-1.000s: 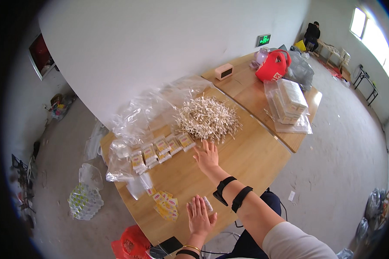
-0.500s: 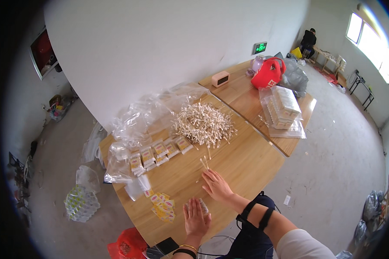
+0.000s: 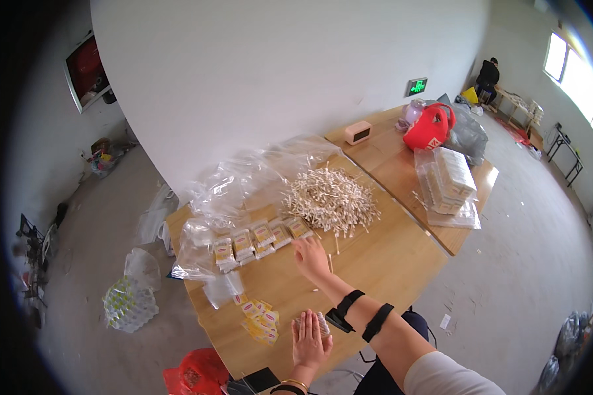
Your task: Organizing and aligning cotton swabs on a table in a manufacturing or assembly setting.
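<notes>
Floor, far left: a clear bag with green-patterned contents (image 3: 128,306), well apart from the table.
Near left edge: a red bag (image 3: 197,372), below the table's rim.
Far left of table: crumpled clear sheeting (image 3: 230,184), spread along the wall side.
Small clear bags (image 3: 223,289): flat, just beside the yellow-and-white cards (image 3: 262,322), which lie in a loose, overlapping spread.
Wrapped packs (image 3: 244,245): lined up in a row, some on top of others, between the sheeting and the cards.
Left hand (image 3: 311,349): palm down, fingers straight and together, laid flat over a swab bundle (image 3: 323,326) and not clenched; its place is unchanged over the last 1.0 s.
Swab bundle: on the near part of the table, right of the cards, mostly hidden by the hand.
Right hand (image 3: 311,258): fingers bent, near the right end of the pack row; whether anything is grasped cannot be told. Within 0.5 s it has gone from beside the left hand to this farther place, so the left hand alone now covers the bundle.
Loose swabs (image 3: 338,245): at least 2, on bare wood right of the right hand.
Swab pile (image 3: 333,197): a broad heap, far of the right hand.
Far right: a pink clock (image 3: 358,133), then stacked white packages (image 3: 456,172) on clear plastic.
</notes>
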The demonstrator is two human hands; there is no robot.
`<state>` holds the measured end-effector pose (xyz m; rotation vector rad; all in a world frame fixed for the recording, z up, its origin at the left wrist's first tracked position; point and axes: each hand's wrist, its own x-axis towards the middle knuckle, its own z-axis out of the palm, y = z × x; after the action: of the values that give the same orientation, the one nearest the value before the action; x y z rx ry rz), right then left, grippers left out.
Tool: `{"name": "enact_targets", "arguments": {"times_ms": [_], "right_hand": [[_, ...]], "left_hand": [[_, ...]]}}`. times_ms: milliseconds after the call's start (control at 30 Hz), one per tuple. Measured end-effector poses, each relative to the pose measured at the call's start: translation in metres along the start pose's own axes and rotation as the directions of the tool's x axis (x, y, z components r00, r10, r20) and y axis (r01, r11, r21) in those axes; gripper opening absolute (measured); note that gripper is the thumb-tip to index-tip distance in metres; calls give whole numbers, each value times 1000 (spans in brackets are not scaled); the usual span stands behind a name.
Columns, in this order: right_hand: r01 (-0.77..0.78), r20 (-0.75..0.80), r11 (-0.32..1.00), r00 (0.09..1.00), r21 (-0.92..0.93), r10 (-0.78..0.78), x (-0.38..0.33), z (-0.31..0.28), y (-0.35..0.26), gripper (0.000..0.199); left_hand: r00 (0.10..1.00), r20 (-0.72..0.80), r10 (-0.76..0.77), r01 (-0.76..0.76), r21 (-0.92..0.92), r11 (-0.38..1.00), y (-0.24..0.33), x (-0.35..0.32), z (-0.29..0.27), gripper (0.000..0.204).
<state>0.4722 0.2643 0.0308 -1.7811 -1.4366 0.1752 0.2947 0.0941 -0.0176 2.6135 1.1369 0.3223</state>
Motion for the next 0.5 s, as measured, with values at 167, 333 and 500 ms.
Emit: {"name": "enact_targets", "arguments": {"times_ms": [167,333,500], "right_hand": [[16,16,998,1000,-53,-15,58,15,-3,27],[1,157,944,986,-331,54,91,37,12,21],[-159,130,934,969,-319,209,103,55,14,13]], "left_hand": [[1000,-16,-7,7,-12,1000,-1,-1,-1,84],[1000,-9,1,-1,-23,1000,0,0,0,84],[1000,7,5,-4,-35,999,2,0,-3,83]]}}
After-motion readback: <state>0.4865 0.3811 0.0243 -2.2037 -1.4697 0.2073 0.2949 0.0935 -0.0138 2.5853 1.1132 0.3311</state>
